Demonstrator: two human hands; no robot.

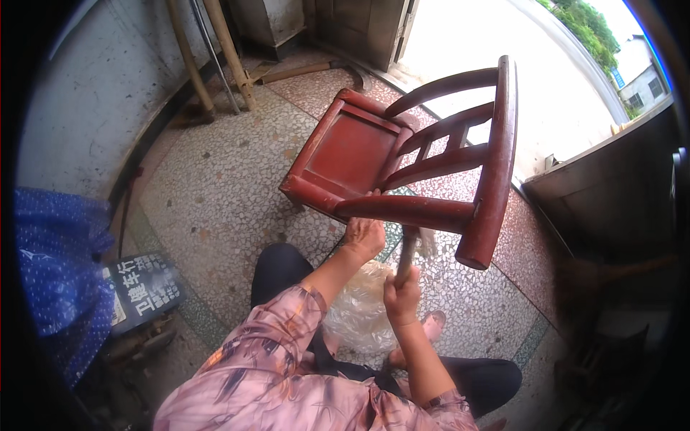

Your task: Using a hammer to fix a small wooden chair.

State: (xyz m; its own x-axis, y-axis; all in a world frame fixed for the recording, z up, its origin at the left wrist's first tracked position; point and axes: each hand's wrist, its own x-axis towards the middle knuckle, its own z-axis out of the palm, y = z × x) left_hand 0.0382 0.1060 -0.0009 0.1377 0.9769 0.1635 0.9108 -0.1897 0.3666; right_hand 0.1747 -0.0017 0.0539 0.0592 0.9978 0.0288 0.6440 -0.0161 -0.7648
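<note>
A dark red wooden chair (352,151) stands tilted in front of me, its slatted back toward the right. My left hand (365,237) is closed round the near side of it, where the lowest back post meets the seat; a fingertip shows above the post. In my right hand (402,296) is the wooden handle of a hammer (406,255), pointing up at the underside of that same post. The hammer's head is partly hidden by the post and blurred. Below my hands, between my legs, lies a crumpled clear plastic bag (357,305).
Long wooden poles (228,54) lean on the left wall, and a long-handled tool (305,72) lies by the doorway. A blue patterned cloth (61,266) and a dark printed board (147,287) are at my left. An open door leaf (604,183) stands right.
</note>
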